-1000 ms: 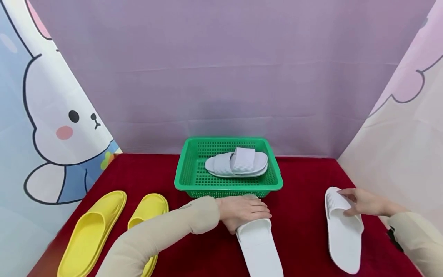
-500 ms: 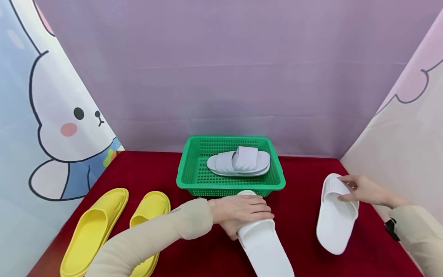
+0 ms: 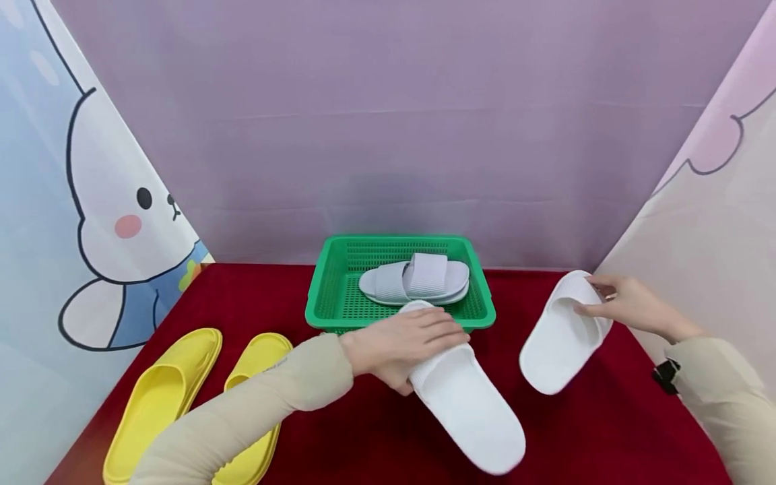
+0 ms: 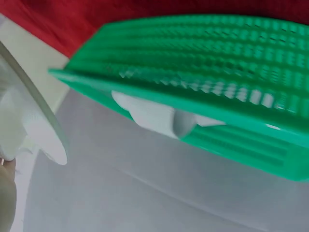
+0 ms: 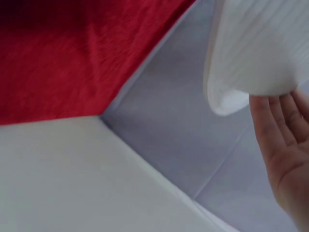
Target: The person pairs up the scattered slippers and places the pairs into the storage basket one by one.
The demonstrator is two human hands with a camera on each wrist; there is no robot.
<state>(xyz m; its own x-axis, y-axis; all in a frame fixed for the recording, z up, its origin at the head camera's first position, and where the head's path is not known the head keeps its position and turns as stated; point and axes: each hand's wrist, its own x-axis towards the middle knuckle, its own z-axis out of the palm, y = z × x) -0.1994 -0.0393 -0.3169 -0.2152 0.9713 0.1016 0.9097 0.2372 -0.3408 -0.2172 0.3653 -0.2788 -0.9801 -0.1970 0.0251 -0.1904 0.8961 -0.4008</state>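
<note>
My left hand (image 3: 406, 343) grips a white slipper (image 3: 469, 411) across its strap, the fingers over the top and the thumb at the side. This slipper is held above the red cloth, its toe near the basket's front edge. Off to the right, my right hand (image 3: 630, 306) pinches the side of a second white slipper's strap; that slipper (image 3: 558, 343) is raised and slanted. In the right wrist view, the fingertips (image 5: 285, 108) meet the strap's edge. A green basket (image 3: 321, 289) holds a pair of pale lilac-white slippers (image 3: 393, 283), one partly over the other.
Two yellow slippers, a left one (image 3: 154, 397) and one (image 3: 261, 360) partly hidden by my left sleeve, lie on the red cloth (image 3: 376, 444). A purple curtain (image 3: 388, 135) hangs behind the basket. Patterned panels (image 3: 109, 202) flank the table.
Both white slippers have lifted off the cloth. The left one has moved up toward the basket and tilted; the right one has moved inward and toward the back, turning as it goes.
</note>
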